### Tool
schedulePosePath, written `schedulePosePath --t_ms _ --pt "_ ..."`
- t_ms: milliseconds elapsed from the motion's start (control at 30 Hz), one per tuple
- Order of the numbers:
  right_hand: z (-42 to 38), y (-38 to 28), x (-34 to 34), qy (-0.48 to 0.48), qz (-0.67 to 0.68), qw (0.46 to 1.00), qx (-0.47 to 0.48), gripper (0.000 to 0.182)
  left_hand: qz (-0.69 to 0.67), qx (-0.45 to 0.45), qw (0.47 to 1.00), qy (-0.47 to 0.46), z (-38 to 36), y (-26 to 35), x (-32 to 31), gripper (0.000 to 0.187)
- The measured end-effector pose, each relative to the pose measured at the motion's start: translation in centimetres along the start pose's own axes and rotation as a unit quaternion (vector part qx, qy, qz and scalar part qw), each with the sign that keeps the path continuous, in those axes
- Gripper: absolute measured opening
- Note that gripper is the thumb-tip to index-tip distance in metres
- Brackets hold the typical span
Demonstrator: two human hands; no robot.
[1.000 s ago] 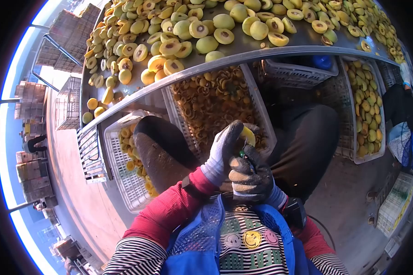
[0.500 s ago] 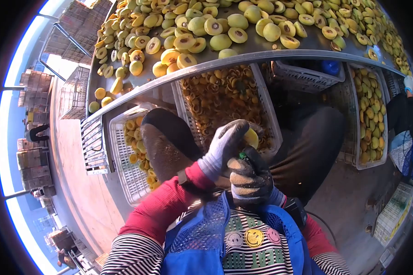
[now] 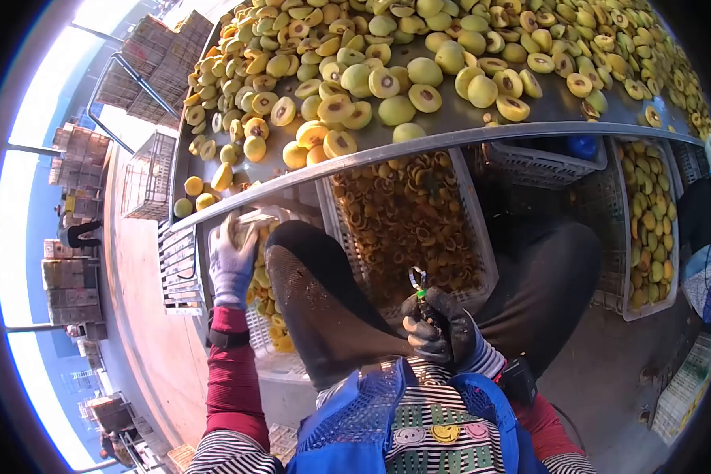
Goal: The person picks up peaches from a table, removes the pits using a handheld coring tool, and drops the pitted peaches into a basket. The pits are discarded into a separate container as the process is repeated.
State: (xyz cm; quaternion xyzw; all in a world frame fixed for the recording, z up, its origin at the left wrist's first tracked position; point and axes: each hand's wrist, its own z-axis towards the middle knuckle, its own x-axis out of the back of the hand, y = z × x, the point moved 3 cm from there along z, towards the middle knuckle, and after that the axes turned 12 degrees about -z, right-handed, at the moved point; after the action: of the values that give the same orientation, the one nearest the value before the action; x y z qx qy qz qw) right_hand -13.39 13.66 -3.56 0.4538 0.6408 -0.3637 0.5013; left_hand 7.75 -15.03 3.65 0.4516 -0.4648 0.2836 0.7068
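Outdoor-looking yard, bright light, with a tall crate stack at 10 o'clock and a person way back at 9. Across 12 o'clock we've got a metal worktable heaped with halved yellow-green stone fruit, mostly bunched up behind the front rail.

Our left hand is out at 9, in a pale glove, reaching over the far end of a white plastic crate just below the table edge. That crate runs down to 8, beside our left knee, and has yellow fruit pieces in it. The fingers are blurred, so we can't tell whether they're holding anything.

Our right hand sits between 4 and 5, in a dark-palmed glove, closed around a loop-ended metal tool — green band near the top of the grip, loop pointing up toward 12.

Between our knees, just off center toward 2, there's a scrap crate full of curled orange-brown bits. At 3 there's a longer fruit crate loaded with yellow-green fruit — and another worker in dark clothes just past it.
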Motion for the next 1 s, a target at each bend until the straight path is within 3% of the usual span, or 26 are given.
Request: schedulePosePath --t_ms 33,100,167,233,300,400,467,500,567,600,633,700,733,767,800,833,900,967,1000 --pt "0.2 0.0 0.1 0.061 -0.031 0.998 -0.001 0.038 -0.111 -0.075 0.989 0.057 1.5 4.3 0.2 0.040" --pt "0.4 -0.3 -0.1 0.076 -0.069 0.995 0.004 0.035 -0.160 -0.018 0.987 0.009 5.8 7.7 -1.1 0.048" --pt "0.5 -0.5 0.0 0.106 -0.088 0.990 0.005 0.035 0.065 0.022 0.996 -0.061 10.8 8.6 -4.5 0.053" --pt "0.5 -1.0 1.2 0.098 -0.082 0.992 0.012 0.036 0.095 -0.011 0.981 -0.170 15.9 4.2 -10.1 0.052" --pt "0.7 -1.7 1.8 0.103 -0.096 0.989 0.045 0.037 0.010 -0.063 0.962 -0.267 18.5 3.1 -10.5 0.052" --pt "1.1 -2.8 0.6 0.190 -0.132 0.972 0.047 0.039 -0.030 -0.099 0.961 -0.255 18.0 3.3 -9.9 0.056" --pt "1.2 -2.9 0.8 0.263 -0.155 0.952 0.026 0.041 0.149 -0.056 0.970 -0.184 17.0 4.4 -8.8 0.058" --pt "1.2 -2.9 1.0 0.261 -0.157 0.952 0.023 0.041 0.129 -0.007 0.978 -0.161 16.8 4.1 -9.0 0.060" --pt "0.8 -2.7 2.2 0.351 -0.167 0.921 0.021 0.042 -0.063 -0.081 0.994 -0.044 16.0 3.1 -8.7 0.062" --pt "0.8 -2.7 2.3 0.352 -0.123 0.928 0.017 0.038 -0.173 -0.170 0.970 -0.007 15.2 4.2 -7.9 0.064" --pt "0.9 -2.8 1.9 0.351 -0.118 0.929 0.017 0.038 -0.519 -0.063 0.850 -0.065 13.2 4.4 -8.2 0.063" --pt "0.4 -4.6 -0.8 0.298 -0.249 0.913 0.126 0.034 -0.667 0.020 0.724 -0.174 7.2 10.2 -5.1 0.060" --pt "0.6 -5.0 -2.5 0.310 -0.271 0.900 0.144 0.030 -0.568 -0.136 0.804 -0.117 5.0 12.3 -5.7 0.064" --pt "0.9 -5.2 -3.6 0.313 -0.271 0.899 0.141 0.030 -0.569 -0.049 0.786 -0.237 2.8 11.5 -6.6 0.072" --pt "1.3 -5.5 -4.9 0.275 -0.341 0.885 0.158 0.029 -0.690 0.074 0.667 -0.273 0.6 13.1 -7.2 0.077" --pt "1.7 -5.6 -5.7 0.237 -0.409 0.864 0.174 0.027 -0.743 0.103 0.588 -0.303 -1.1 14.6 -8.0 0.075" --pt "2.5 -5.6 -6.0 0.239 -0.479 0.829 0.162 0.021 -0.762 0.147 0.538 -0.327 -3.4 17.6 -8.2 0.075" --pt "2.7 -5.8 -4.8 0.260 -0.641 0.664 0.286 0.021 -0.769 0.143 0.538 -0.314 -4.4 18.6 -7.7 0.069" --pt "2.6 -5.6 -4.2 0.260 -0.642 0.662 0.285 0.021 -0.773 0.140 0.543 -0.297 -4.8 18.9 -7.6 0.063"
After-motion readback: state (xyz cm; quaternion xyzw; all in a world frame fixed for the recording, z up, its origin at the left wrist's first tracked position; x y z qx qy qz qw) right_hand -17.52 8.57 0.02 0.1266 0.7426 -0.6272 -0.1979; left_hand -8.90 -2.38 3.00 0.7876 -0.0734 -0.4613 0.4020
